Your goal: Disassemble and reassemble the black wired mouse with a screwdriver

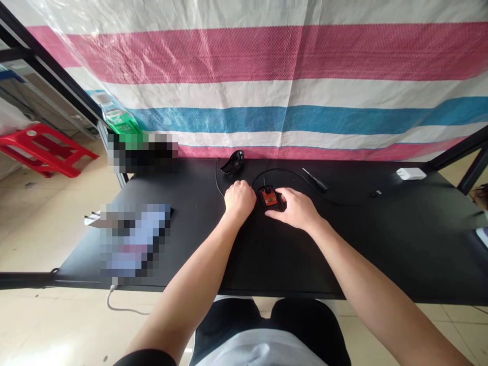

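Note:
An opened computer mouse base (271, 199) lies on the black desk (324, 244), showing a red circuit board (269, 196). My right hand (293, 207) rests over its right side, with the fingers on the base. My left hand (240, 199) is curled against its left side. A thin black cable (284, 172) loops from the base across the desk. The black mouse top shell (232, 161) sits at the back edge, behind my left hand. A small screwdriver with a dark handle (316, 179) lies behind my right hand.
A white charger (410, 174) and a small dark part (375, 193) lie on the desk to the right. Blurred objects stand at the desk's left side. A striped tarp (290, 91) hangs behind the desk, and a red plastic stool (46, 150) stands on the floor at the left.

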`<state>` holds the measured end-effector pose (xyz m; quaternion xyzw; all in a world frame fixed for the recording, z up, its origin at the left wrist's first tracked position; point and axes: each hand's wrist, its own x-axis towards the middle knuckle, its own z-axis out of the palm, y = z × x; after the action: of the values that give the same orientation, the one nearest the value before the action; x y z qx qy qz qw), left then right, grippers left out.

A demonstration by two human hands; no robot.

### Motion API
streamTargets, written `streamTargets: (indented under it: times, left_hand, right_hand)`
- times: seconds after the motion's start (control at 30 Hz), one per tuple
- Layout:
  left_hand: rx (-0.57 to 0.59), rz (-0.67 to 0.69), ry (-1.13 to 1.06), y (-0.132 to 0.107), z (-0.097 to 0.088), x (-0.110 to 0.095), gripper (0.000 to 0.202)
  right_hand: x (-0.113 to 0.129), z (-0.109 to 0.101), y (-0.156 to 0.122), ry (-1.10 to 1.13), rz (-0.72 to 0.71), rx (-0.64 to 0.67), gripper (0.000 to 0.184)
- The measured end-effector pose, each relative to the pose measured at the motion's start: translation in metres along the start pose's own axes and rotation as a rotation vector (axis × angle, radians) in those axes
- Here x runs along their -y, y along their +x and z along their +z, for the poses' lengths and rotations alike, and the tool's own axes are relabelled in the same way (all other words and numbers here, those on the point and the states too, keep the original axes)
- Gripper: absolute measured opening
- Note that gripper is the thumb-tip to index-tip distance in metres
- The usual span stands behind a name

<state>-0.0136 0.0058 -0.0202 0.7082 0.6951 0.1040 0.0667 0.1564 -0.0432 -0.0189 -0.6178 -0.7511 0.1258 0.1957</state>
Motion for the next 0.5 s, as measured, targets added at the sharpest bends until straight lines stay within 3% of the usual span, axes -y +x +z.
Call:
streamTargets:
  times: [0.2, 0.5]
  left_hand:
    - [-0.058, -0.034, -0.054, 0.002, -0.003, 0.003, 0.027]
    - [-0.129, 0.096, -0.193, 0.000, 0.000, -0.001, 0.026]
  right_hand:
    - [0.000, -0.001, 0.000, 0.002, 0.005, -0.021, 0.053]
    - [-0.019, 0.002, 0.009, 0.187, 0.026, -0.136, 0.025]
